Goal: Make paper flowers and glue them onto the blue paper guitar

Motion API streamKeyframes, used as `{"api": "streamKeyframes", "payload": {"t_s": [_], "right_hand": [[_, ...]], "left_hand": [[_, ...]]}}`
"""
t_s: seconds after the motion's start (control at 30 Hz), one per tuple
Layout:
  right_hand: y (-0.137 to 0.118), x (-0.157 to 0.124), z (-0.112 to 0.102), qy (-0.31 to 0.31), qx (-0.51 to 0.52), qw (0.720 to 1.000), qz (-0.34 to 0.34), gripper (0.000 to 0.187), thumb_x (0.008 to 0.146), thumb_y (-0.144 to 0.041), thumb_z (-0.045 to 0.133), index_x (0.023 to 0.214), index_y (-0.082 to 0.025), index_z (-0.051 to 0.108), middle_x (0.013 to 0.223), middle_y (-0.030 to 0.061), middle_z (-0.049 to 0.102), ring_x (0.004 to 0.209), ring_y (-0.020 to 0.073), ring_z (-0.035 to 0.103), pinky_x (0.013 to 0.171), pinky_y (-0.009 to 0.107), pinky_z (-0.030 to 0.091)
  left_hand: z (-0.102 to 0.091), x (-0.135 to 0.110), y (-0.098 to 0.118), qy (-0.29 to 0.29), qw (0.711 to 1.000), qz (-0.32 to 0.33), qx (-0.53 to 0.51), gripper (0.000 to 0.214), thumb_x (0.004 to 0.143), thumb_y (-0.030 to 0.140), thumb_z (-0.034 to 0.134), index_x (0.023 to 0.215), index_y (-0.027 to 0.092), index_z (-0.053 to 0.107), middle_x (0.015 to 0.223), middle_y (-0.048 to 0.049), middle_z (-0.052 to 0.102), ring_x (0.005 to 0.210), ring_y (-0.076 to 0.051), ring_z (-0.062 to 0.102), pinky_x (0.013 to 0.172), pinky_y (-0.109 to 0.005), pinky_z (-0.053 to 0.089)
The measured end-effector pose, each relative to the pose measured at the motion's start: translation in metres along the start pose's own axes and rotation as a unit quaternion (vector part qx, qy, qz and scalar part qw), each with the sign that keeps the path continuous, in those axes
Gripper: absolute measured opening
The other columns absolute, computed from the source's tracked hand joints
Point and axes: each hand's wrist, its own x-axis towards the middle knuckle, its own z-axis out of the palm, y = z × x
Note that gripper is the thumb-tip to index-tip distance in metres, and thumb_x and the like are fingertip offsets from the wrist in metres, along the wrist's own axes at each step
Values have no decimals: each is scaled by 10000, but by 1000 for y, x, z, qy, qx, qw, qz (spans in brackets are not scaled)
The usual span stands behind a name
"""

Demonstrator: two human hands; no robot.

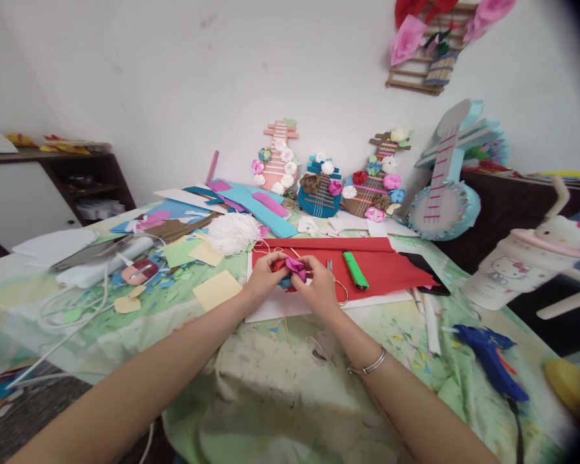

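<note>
Both my hands meet over a red foam sheet (pixel 377 265) on the table. My left hand (pixel 265 276) and my right hand (pixel 319 287) are closed, pinching a small pink foam flower (pixel 294 266) between their fingertips. A bit of red and blue material shows under the flower. A silver bracelet (pixel 367 367) circles my right wrist. Just right of my hands lie a green utility knife (pixel 355 269) and small scissors with a gold loop handle (pixel 339 293).
A blue glue gun (pixel 488 361) lies at the right. Glue sticks (pixel 430 322), a black phone (pixel 423 270), a white string ball (pixel 232 232), paper scraps and a power strip (pixel 101 264) surround the work. Foam guitars (pixel 321 190) lean against the back wall. A cat-themed cup (pixel 517 274) stands right.
</note>
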Motion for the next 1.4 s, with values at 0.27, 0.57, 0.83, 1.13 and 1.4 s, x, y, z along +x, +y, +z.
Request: {"api": "streamKeyframes", "payload": {"t_s": [0.27,0.57,0.83,1.13,1.4], "right_hand": [[11,0,3,17,-39,999,-19,79,735,-188,527,801,-208,566,770,18,648,712,176,582,672,302,460],[9,-1,4,61,-126,984,-111,73,789,-153,479,788,-211,523,808,45,602,766,189,556,694,300,427],[12,3,-4,90,-76,993,-23,37,751,-191,500,780,-213,508,766,26,605,726,185,553,690,323,450],[26,5,8,35,104,992,61,426,660,-252,599,1063,-203,472,1042,84,606,897,189,601,777,346,501],[31,8,7,38,136,986,85,364,637,-212,566,997,-186,520,974,72,630,842,179,608,752,334,504]], "left_hand": [[3,-1,1,-20,999,32,32,148,663,224,714,746,150,616,744,-3,584,704,-127,536,655,-241,443],[9,-4,2,-21,997,-25,-65,203,667,232,701,809,156,577,761,15,556,638,-90,519,572,-214,444],[7,-1,-3,0,990,-94,-105,490,556,134,739,1002,176,541,837,-9,628,774,-157,601,712,-329,525],[0,5,-5,-29,999,-31,-16,267,581,149,666,845,147,630,764,-5,618,663,-135,566,602,-255,466],[-1,1,-1,-52,998,-13,11,515,488,42,600,985,158,668,899,-32,652,809,-176,585,723,-277,467]]}}
